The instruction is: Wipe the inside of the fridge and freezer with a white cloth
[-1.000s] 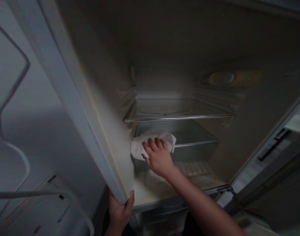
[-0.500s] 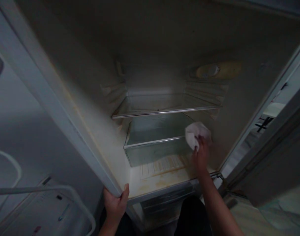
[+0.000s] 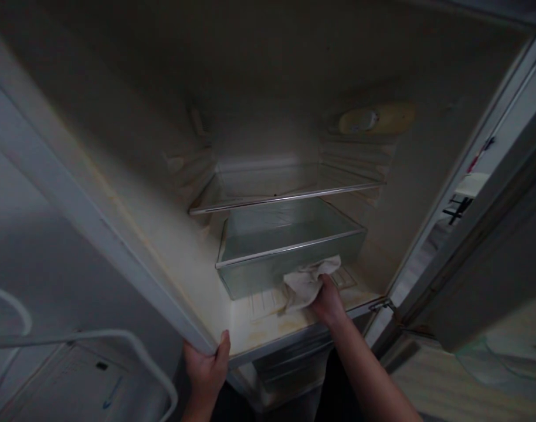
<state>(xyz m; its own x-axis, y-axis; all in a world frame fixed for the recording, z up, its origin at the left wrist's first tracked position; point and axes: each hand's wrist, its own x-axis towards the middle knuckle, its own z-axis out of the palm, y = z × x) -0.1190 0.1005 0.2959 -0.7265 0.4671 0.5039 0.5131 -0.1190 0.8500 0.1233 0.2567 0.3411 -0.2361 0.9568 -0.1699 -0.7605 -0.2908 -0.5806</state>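
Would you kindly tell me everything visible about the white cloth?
The white cloth looks soft, perhaps fabric or paper. It is crumpled, with one corner spreading rightward. The right hand grips it before the greenish drawer, over the stained fridge floor; whether it touches either is unclear.

The fingertips of the bare right hand [image 3: 327,302] are lost in a crumpled off-white cloth [image 3: 302,287], which hides part of the lower front of a clear, pale-rimmed drawer [image 3: 250,276]. The bare left hand [image 3: 205,369] shows its thumb, but its other fingers are mostly concealed by the pale side wall [image 3: 162,287] of the refrigerator. The bottom edge crops both forearms; the top edge cuts off the refrigerator. A dark speck [image 3: 275,195] by the clear glass shelf [image 3: 250,203] is too small to identify, and the black object [image 3: 458,208] beyond the door gap is indistinct.
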